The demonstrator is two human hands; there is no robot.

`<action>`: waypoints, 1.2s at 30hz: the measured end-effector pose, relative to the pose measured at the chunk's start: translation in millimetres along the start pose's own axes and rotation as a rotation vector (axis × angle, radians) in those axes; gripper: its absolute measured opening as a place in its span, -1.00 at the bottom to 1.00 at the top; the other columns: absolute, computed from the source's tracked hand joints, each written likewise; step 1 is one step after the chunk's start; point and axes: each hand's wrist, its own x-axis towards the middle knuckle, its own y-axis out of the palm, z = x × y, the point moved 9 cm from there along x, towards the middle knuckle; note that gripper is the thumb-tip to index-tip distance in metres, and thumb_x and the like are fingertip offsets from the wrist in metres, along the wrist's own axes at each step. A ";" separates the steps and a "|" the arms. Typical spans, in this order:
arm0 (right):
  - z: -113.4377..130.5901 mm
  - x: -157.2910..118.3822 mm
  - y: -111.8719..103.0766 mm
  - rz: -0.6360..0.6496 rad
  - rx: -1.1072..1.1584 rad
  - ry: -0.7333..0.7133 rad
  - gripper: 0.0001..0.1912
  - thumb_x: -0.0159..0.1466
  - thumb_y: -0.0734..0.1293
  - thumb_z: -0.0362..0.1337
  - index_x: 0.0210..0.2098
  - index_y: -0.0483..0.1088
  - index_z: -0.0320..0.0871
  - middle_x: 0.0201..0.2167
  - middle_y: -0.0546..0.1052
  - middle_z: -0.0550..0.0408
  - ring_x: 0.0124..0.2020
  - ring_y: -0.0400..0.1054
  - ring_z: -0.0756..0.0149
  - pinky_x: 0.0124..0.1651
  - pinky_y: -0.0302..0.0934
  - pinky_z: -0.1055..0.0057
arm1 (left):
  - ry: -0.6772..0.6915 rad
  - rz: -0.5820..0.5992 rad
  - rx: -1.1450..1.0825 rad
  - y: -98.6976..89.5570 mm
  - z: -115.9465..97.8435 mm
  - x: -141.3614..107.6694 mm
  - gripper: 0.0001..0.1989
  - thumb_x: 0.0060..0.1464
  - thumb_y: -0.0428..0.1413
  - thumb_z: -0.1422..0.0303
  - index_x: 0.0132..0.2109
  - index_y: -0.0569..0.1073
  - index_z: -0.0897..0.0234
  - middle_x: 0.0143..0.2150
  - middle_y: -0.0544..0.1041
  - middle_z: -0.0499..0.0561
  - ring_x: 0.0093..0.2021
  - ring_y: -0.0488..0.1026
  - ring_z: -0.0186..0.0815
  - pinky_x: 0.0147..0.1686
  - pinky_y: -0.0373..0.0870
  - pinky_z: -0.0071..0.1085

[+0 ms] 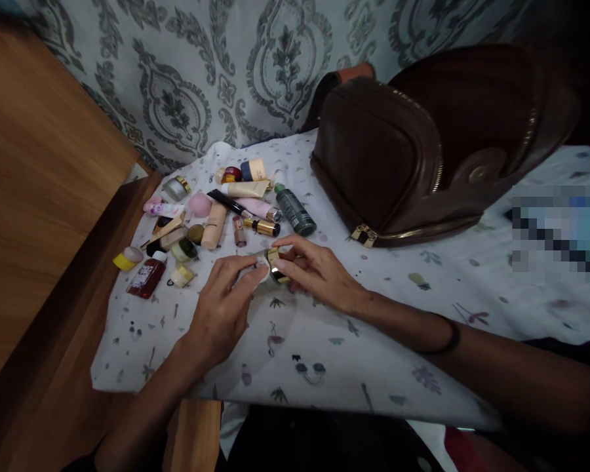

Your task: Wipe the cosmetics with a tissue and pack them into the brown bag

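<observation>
Between my two hands is a small see-through jar with a shiny gold lid [277, 267], held just above the printed cloth. My left hand [221, 298] closes round the see-through end, and its fingers hide much of it. A whitish bit shows by my left thumb; I cannot tell whether it is part of the jar. My right hand [324, 272] grips the gold lid between thumb and fingertips. Just beyond the hands lie a gold-and-black tube [261, 227], a small pinkish lip gloss [239, 231] and a green bottle [295, 210].
Several cosmetics lie spread at the left, among them a beige tube [214, 225], a bottle of red liquid [146, 276], a pink sponge [199, 204] and another gold-lidded jar [176, 188]. A brown leather bag [378, 157] stands at the back right. Wooden furniture [44, 151] borders the left side.
</observation>
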 end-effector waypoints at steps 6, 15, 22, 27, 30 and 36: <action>4.1 -0.5 0.4 -0.012 -0.032 -0.008 -0.68 0.36 0.23 -0.04 -0.05 0.31 -0.12 -0.34 0.48 0.14 -0.60 0.33 0.46 -0.49 0.22 0.44 | 0.019 0.053 -0.006 3.1 -7.0 -2.3 -0.63 0.23 -0.07 0.67 0.08 0.40 0.29 0.00 0.47 0.16 0.00 0.39 -0.20 -0.03 0.44 -0.22; 4.1 0.9 -4.9 -0.058 -0.167 -0.062 -0.59 0.37 0.24 -0.08 0.13 0.30 -0.15 -0.32 0.46 0.10 -0.52 0.30 0.40 -0.42 0.22 0.40 | -0.080 0.036 -0.103 6.8 20.1 10.7 -0.61 0.21 -0.05 0.64 0.09 0.44 0.26 0.03 0.46 0.14 0.06 0.42 -0.19 0.05 0.43 -0.21; 8.1 -2.2 -10.2 -0.121 -0.316 -0.098 -0.70 0.39 0.20 -0.09 -0.08 0.37 -0.17 -0.27 0.42 0.03 -0.36 0.33 0.31 -0.29 0.22 0.35 | -0.041 0.056 -0.071 10.4 10.4 6.6 -0.62 0.23 -0.08 0.65 0.08 0.42 0.26 0.01 0.46 0.15 0.03 0.41 -0.20 0.01 0.45 -0.19; 0.0 1.4 -13.3 -0.128 -0.295 -0.044 -0.66 0.41 0.16 -0.06 -0.10 0.38 -0.20 -0.31 0.43 0.02 -0.37 0.34 0.27 -0.28 0.24 0.32 | 0.038 0.058 0.036 19.5 -2.7 -4.9 -0.64 0.23 -0.06 0.66 0.07 0.41 0.29 0.01 0.47 0.20 0.03 0.37 -0.15 -0.02 0.47 -0.15; 0.5 1.1 -13.3 -0.134 -0.267 -0.057 -0.63 0.42 0.15 -0.07 0.02 0.34 -0.20 -0.27 0.46 -0.01 -0.35 0.35 0.25 -0.27 0.25 0.31 | 0.059 0.058 0.054 23.8 -3.8 -10.5 -0.61 0.21 -0.07 0.69 0.09 0.40 0.29 0.04 0.45 0.22 0.07 0.35 -0.13 0.00 0.48 -0.13; 2.5 -1.2 -13.1 -0.156 -0.319 -0.115 -0.57 0.35 0.29 0.00 0.07 0.34 -0.13 -0.19 0.46 -0.02 -0.34 0.36 0.25 -0.30 0.25 0.32 | 0.039 0.012 0.024 21.8 3.3 -8.2 -0.61 0.21 -0.06 0.68 0.09 0.39 0.25 0.02 0.43 0.15 0.00 0.37 -0.20 -0.07 0.48 -0.21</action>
